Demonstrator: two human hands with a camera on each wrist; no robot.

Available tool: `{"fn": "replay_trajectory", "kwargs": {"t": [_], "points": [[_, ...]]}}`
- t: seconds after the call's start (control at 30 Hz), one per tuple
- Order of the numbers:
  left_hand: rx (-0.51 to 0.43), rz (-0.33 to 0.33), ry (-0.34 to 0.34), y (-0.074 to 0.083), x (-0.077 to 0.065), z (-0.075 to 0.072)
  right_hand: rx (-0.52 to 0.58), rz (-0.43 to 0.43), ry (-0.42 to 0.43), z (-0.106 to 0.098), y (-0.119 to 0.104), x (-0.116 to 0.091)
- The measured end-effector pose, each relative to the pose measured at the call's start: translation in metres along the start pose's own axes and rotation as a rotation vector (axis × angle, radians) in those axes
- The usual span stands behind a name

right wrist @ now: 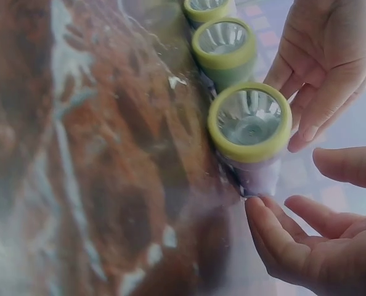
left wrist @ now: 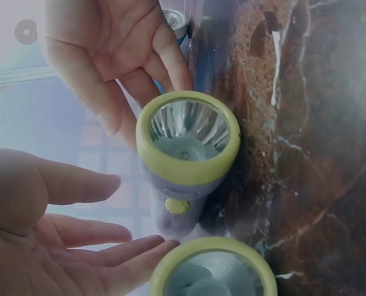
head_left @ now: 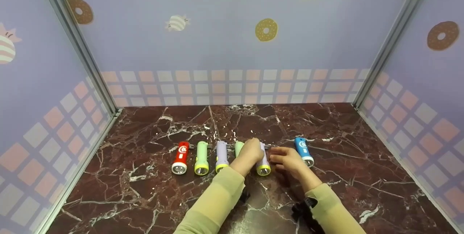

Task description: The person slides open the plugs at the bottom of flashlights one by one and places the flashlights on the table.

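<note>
Flashlights lie in a row on the table, lens ends toward me. My left hand (head_left: 250, 154) is over the right part of the row, between a green flashlight (head_left: 239, 148) and a purple flashlight (head_left: 263, 169) with a yellow rim. In the left wrist view its fingers (left wrist: 90, 231) are spread and loosely bent beside the purple one. My right hand (head_left: 288, 159) stands just right of that purple flashlight, and its fingertips (right wrist: 255, 206) come close to the barrel in the right wrist view. A blue flashlight (head_left: 303, 150) lies behind the right hand.
Further left in the row are a red flashlight (head_left: 180, 157), another green flashlight (head_left: 201, 157) and another purple flashlight (head_left: 221, 154). The dark red marbled table (head_left: 145, 190) ends at patterned panels (head_left: 232, 56) at the back and both sides.
</note>
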State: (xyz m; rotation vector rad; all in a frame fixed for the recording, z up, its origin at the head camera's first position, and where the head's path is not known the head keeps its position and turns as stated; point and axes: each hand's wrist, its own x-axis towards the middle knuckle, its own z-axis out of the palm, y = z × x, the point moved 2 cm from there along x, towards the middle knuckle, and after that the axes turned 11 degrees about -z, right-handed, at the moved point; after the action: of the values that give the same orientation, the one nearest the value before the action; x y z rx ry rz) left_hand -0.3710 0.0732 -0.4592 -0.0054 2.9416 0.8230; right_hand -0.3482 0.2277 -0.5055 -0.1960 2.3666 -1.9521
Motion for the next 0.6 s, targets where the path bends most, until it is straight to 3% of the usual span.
{"fn": "replay_trajectory", "kwargs": {"t": [0.33,0.6], "points": [[-0.163,0.026,0.009,0.013,-0.003,-0.001,-0.076,-0.069,0.020,-0.019,-0.013,0.002],[-0.262,0.065,0.031,0.030,-0.005,0.005,-0.118,-0.068,0.071,-0.038,-0.023,0.003]]}}
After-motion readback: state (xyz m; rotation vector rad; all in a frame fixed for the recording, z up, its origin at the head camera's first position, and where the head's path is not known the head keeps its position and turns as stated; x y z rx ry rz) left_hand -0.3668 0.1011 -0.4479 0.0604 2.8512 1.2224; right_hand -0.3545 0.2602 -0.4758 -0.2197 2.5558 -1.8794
